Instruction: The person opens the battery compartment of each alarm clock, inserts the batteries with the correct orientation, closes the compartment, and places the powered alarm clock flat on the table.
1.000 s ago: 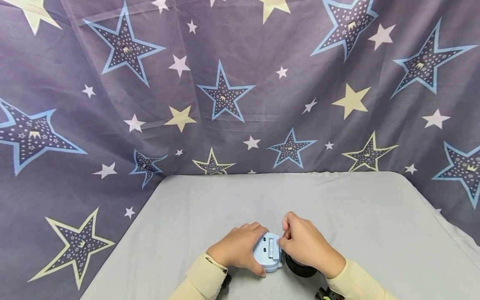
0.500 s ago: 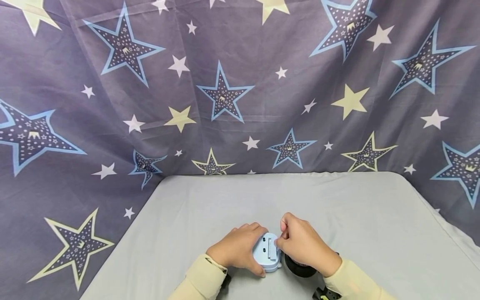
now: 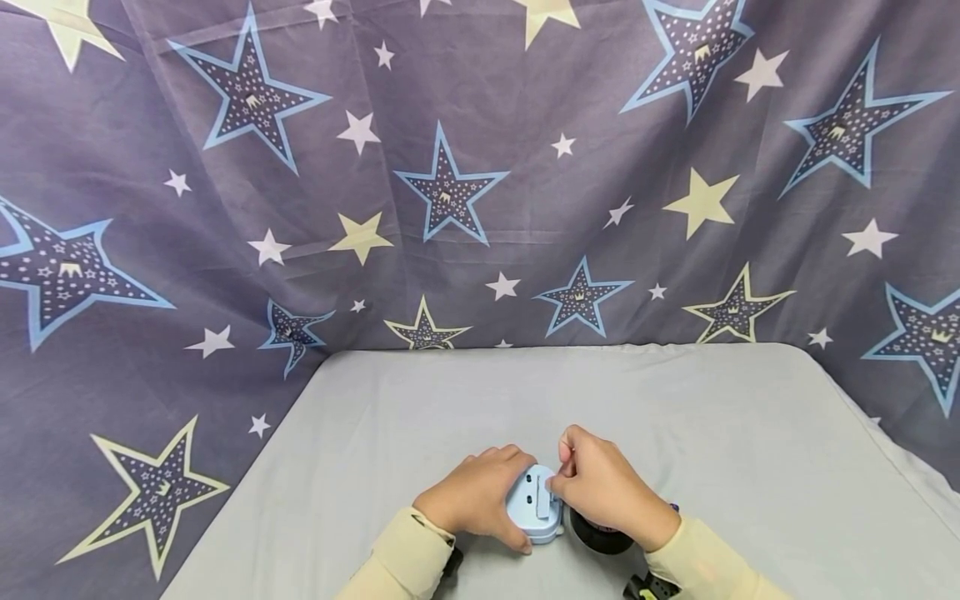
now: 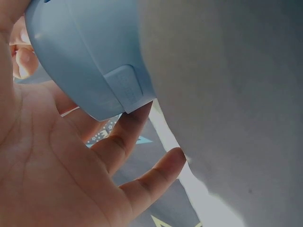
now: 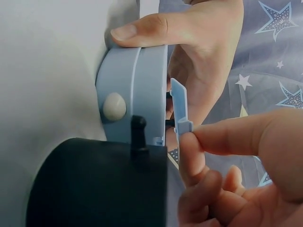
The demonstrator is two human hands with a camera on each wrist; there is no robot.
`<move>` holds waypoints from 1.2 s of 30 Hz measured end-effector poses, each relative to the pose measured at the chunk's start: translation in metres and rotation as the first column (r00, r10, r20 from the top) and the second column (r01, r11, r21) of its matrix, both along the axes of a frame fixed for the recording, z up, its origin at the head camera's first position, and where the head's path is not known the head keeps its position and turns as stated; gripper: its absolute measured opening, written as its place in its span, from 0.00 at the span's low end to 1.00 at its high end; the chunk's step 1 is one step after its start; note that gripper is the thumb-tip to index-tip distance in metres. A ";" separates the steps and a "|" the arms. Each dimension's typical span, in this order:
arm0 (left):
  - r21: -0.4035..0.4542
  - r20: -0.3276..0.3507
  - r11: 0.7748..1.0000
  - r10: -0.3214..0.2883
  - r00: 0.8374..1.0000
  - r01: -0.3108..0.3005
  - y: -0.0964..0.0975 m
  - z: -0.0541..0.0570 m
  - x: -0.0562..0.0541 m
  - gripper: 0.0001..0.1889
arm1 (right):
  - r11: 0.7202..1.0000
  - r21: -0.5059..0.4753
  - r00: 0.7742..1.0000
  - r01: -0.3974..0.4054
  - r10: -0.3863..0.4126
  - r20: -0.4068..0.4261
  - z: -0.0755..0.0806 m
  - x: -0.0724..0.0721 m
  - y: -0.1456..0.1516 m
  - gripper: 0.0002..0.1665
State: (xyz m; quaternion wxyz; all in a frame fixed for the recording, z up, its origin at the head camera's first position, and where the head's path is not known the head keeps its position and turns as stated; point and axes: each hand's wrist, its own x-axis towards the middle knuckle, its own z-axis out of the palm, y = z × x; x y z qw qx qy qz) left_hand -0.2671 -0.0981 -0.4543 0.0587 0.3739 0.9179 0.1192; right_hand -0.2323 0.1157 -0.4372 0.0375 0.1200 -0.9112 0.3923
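A light blue rounded case [image 3: 534, 530] with two black pegs on its upper face sits on the cloth. My left hand [image 3: 472, 492] grips its left side, thumb at the near edge and fingers round the far side. Between thumb and index finger, my right hand [image 3: 611, 485] pinches a small light blue cover [image 5: 180, 106]. That cover stands slightly off the case's face in the right wrist view, beside the pegs. A raised tab [image 4: 124, 85] shows on the case's side in the left wrist view, and a cream knob [image 5: 114, 107] in the right wrist view.
A black round object [image 3: 600, 537] with a small upright black tab stands right beside the case, partly under my right hand. Pale grey cloth [image 3: 420, 400] covers the table. A star-patterned curtain [image 3: 480, 275] hangs behind and at both sides.
My right hand has shifted slightly left, carrying the cover over the slot that showed in the case's face. The left hand and the case have stayed in place.
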 end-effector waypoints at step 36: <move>-0.006 -0.001 1.000 -0.004 1.000 0.004 0.001 0.000 0.001 0.49 | 0.999 -0.024 0.998 -0.033 0.034 0.051 -0.005 -0.004 0.000 0.20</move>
